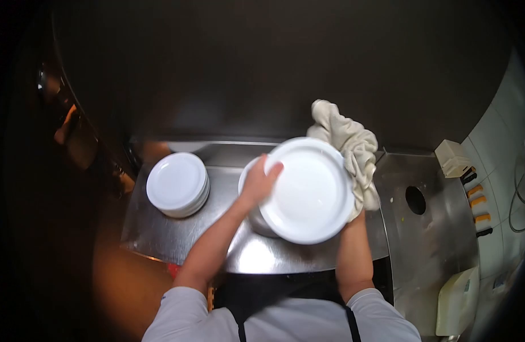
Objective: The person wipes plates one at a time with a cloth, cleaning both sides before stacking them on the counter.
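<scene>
A round white plate (pixel 308 191) is held up over the steel counter, its inner face towards me. My left hand (pixel 260 181) grips its left rim, thumb on the face and the other fingers out of sight behind. At the right rim, a bunched cream cloth (pixel 356 151) covers my right hand and presses against the plate's edge. The right fingers are hidden in its folds. Below the held plate, part of another white rim shows at the left, mostly covered. To the left stands a stack of white plates (pixel 178 183).
The steel counter (pixel 154 236) runs beneath the plates, with a dark wall panel behind it. On the right, a second steel surface has a round dark hole (pixel 415 200). Several knives with orange or black handles (pixel 477 201) and a white block (pixel 453 158) are by the tiled wall.
</scene>
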Motion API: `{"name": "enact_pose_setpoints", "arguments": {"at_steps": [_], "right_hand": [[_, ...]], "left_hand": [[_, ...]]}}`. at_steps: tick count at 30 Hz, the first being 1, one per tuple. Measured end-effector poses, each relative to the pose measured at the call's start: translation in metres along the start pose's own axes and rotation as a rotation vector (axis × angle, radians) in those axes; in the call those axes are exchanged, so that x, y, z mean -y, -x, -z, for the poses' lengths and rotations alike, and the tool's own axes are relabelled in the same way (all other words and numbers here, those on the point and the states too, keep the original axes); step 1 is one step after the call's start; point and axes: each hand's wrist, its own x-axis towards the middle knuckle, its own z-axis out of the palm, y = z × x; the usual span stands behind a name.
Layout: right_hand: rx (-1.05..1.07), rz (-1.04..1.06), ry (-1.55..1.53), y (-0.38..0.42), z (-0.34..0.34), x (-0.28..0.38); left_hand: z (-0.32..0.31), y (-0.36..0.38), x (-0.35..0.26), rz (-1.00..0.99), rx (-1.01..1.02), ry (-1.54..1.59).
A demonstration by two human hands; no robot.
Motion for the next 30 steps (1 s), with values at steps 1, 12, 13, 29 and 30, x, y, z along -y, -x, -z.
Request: {"name": "enact_pose_setpoints", "arguments": {"at_steps": [1, 12, 13, 29, 30], "right_hand": [[0.028, -0.002, -0.027, -0.010, -0.010, -0.003], [0.030, 0.215, 0.075, 0.035, -0.029, -0.037], [0.067, 0.177, 0.088, 0.028, -0.034, -0.027], [-0.321, 0.243, -0.019, 0.006, -0.094, -0.084], [-0.322, 0.273, 0.025, -0.001, -0.085, -0.073]], "left_hand": [[-0.010, 0.007, -0.003, 0.014, 0.058, 0.090], [0.052, -0.005, 0.020, 0.075, 0.017, 0.239], [0.051, 0.006, 0.011, 0.035, 0.063, 0.220], [0.049, 0.011, 0.028, -0.100, -0.752, 0.186], [0.053, 0.019, 0.032, -0.148, -0.579, 0.198]]}}
